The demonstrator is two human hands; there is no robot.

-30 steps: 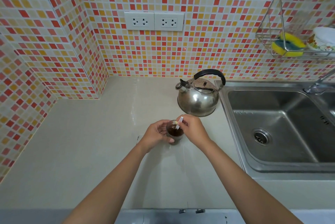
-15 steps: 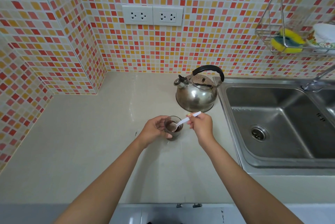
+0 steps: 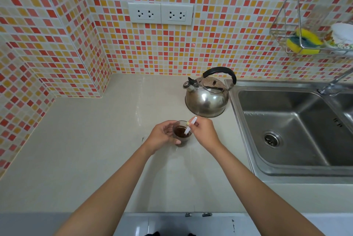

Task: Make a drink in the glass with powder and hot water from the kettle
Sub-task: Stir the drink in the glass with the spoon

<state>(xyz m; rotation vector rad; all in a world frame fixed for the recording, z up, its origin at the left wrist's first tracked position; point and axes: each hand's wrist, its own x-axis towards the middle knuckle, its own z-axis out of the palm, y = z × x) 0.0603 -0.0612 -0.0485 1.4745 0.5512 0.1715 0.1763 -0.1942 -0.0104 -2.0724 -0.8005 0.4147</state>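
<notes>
A small clear glass (image 3: 181,134) with dark brown drink stands on the beige counter (image 3: 95,149). My left hand (image 3: 162,136) wraps around its left side and holds it. My right hand (image 3: 205,132) pinches a white spoon (image 3: 190,127), whose bowl dips into the drink while its handle slants up to the right. Just behind the glass sits the steel kettle (image 3: 207,100) with its black handle, spout pointing left, untouched.
A steel sink (image 3: 290,130) with a drain fills the right side, its tap (image 3: 336,83) at the far right. A wire rack (image 3: 305,42) on the tiled wall holds a yellow sponge and a white dish. Two wall sockets (image 3: 160,13) sit above the counter.
The spoon went from upright in the glass to lifted and slanted right, and now stands steeper with its bowl back in the drink. My right hand moved closer to the glass.
</notes>
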